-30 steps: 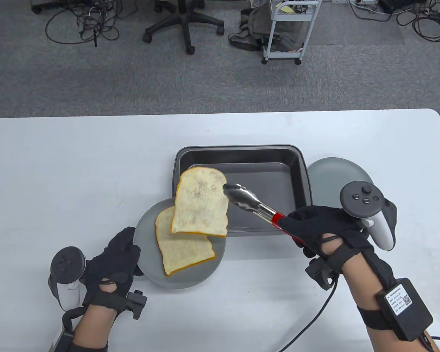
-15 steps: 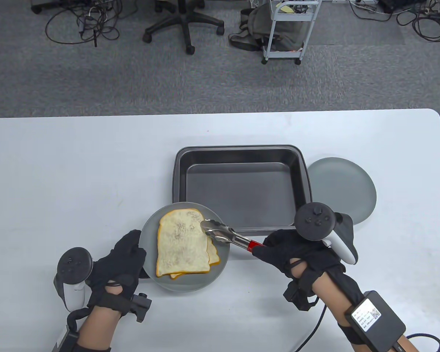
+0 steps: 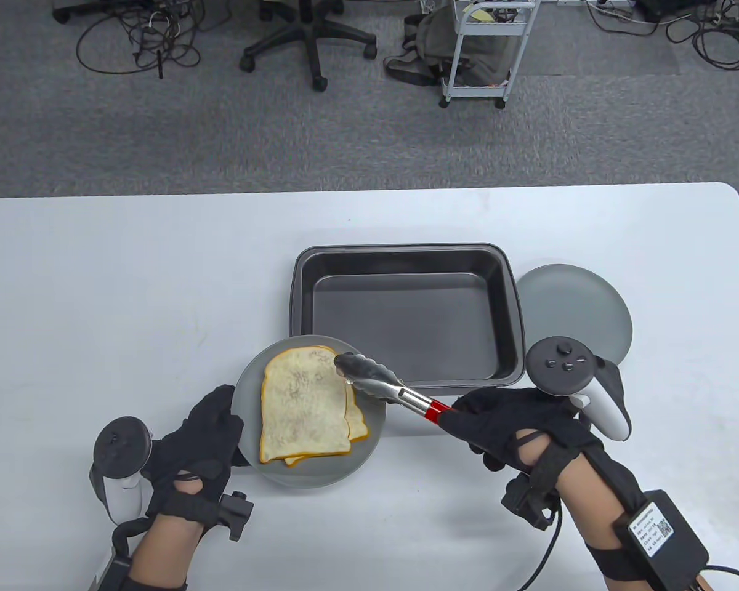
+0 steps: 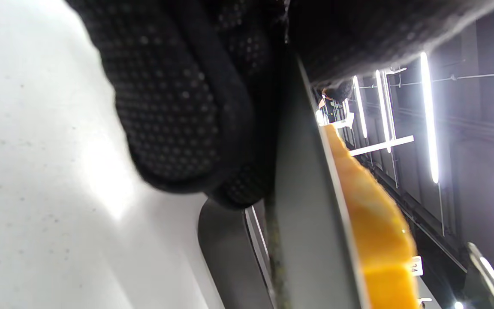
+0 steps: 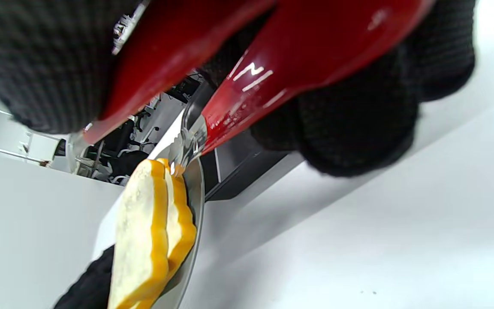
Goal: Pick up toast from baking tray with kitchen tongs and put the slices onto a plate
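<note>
That second toast slice [image 3: 305, 403] is down on the plate [image 3: 369, 440] now, stacked over the first, and the tongs [image 3: 369, 378] sit a bit higher.

**Colours on my table**

I see pale, speckled toast [image 3: 305, 406] with orange-yellow crusts on a grey plate [image 3: 369, 440] — tongs [image 3: 385, 388] silver with red handles. My gloved right hand [image 3: 517, 425] and left hand [image 3: 197, 443] are black, dotted; the baking tray [image 3: 406, 314] dark grey, the table [image 3: 129, 295] white.
</note>
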A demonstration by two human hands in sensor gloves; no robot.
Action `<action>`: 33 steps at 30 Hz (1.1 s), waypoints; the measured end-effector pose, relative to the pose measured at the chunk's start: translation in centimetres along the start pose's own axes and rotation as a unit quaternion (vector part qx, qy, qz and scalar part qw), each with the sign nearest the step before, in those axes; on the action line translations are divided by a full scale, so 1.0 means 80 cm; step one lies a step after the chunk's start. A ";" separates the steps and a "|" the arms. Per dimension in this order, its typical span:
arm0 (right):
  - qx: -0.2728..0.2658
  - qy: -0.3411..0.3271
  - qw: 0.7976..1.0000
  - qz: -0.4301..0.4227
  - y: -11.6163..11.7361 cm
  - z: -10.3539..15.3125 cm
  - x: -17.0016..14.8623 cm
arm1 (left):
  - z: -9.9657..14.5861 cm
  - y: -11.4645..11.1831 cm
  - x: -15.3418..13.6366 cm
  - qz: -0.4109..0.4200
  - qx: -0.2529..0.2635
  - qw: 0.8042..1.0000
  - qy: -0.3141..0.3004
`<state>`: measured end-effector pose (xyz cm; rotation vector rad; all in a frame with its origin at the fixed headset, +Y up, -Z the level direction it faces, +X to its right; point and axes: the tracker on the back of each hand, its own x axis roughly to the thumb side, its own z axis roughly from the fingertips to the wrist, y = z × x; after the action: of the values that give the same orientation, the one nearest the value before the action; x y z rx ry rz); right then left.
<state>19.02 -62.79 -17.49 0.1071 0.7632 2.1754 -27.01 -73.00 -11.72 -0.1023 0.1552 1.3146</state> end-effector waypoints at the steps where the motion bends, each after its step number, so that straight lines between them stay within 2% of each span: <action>1: -0.001 -0.006 1.000 -0.006 -0.004 0.003 -0.001 | 0.000 0.001 0.000 0.003 0.000 1.000 -0.001; 10: -0.037 -0.039 0.998 -0.041 -0.029 0.025 -0.017 | 0.002 0.006 0.002 0.004 0.006 1.000 -0.006; 14: -0.120 -0.011 0.992 -0.027 -0.042 0.033 -0.029 | 0.003 0.006 0.003 0.002 0.007 1.000 -0.009; 16: -0.180 0.011 0.984 -0.004 -0.050 0.034 -0.037 | 0.003 0.005 0.004 0.002 0.006 1.000 -0.011; 22: -0.301 0.071 0.950 0.051 -0.070 0.027 -0.059 | 0.003 0.006 0.004 0.001 0.009 1.000 -0.014; 29: -0.363 0.151 0.911 0.127 -0.092 -0.009 -0.089 | 0.003 0.008 0.004 -0.004 0.013 1.000 -0.015; 33: -0.364 0.172 0.902 0.159 -0.101 -0.032 -0.105 | 0.003 0.009 0.004 -0.002 0.014 1.000 -0.014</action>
<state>29.25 -66.21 -22.64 -0.5877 0.0620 2.6919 -27.60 -72.45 -11.58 -0.0599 0.1490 1.3095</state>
